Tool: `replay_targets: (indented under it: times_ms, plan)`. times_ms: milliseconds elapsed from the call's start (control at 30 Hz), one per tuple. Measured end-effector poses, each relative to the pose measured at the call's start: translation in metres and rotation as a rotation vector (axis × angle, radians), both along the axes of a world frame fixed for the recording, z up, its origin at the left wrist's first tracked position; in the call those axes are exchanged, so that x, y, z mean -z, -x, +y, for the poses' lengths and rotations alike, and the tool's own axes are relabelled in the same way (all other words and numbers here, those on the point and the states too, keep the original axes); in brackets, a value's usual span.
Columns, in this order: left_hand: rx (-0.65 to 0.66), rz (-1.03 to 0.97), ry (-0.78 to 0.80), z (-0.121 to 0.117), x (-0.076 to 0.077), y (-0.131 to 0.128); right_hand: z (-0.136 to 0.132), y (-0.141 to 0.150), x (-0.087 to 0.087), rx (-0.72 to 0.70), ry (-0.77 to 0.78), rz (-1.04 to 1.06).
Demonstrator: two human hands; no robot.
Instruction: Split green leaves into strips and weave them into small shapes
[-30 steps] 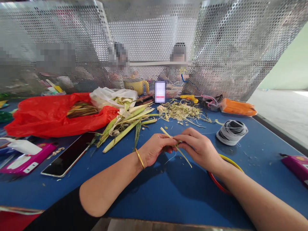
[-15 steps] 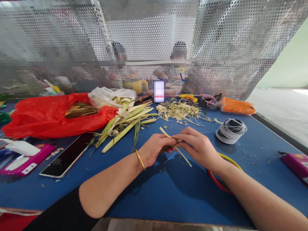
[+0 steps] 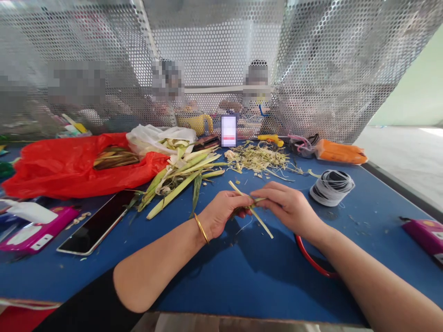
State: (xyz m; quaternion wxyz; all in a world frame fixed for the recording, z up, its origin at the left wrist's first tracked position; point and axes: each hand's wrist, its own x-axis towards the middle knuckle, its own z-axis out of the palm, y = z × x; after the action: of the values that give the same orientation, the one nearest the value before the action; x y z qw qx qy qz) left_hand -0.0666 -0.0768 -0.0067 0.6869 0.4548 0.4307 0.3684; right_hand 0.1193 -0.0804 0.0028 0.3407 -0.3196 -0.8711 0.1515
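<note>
My left hand [image 3: 223, 212], with a gold bangle on its wrist, is closed in a pinch around pale green-yellow husk strips [image 3: 264, 226]. One long strip crosses it diagonally, its ends sticking out above and below the fingers. My right hand [image 3: 287, 203] is just to the right, thumb and fingers closed on a short strip end [image 3: 260, 199] that comes from the left hand's grip. Darker plant material shows under the left fingers, mostly hidden. Beyond the hands lies a heap of long husk leaves [image 3: 183, 184].
Shredded husk bits [image 3: 261, 157] lie behind the hands. A red plastic bag [image 3: 65, 161], a dark-screened phone [image 3: 95, 226] and a magenta device [image 3: 41, 235] are left. On the right are a thread spool [image 3: 331, 188], a red ring [image 3: 313, 260] and an orange packet [image 3: 341, 152]. Perforated metal [image 3: 221, 46] stands behind.
My right hand has shifted slightly right, away from the left, showing more of the strip between them. The left hand stays nearly in place.
</note>
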Motion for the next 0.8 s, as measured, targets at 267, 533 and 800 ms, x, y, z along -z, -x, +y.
replay_targets:
  times_ms: [267, 533, 800]
  plan:
    - [-0.013, 0.459, -0.607, -0.007, -0.003, -0.001, -0.007, 0.012, -0.001, 0.265, 0.711, 0.272]
    - [-0.077, 0.408, -0.468, -0.002, -0.001, 0.001, -0.009, 0.009, -0.001, 0.2, 0.217, 0.008]
    - [0.027, 0.114, -0.17, 0.003, -0.003, 0.003, -0.005, 0.005, -0.005, 0.096, 0.018, -0.047]
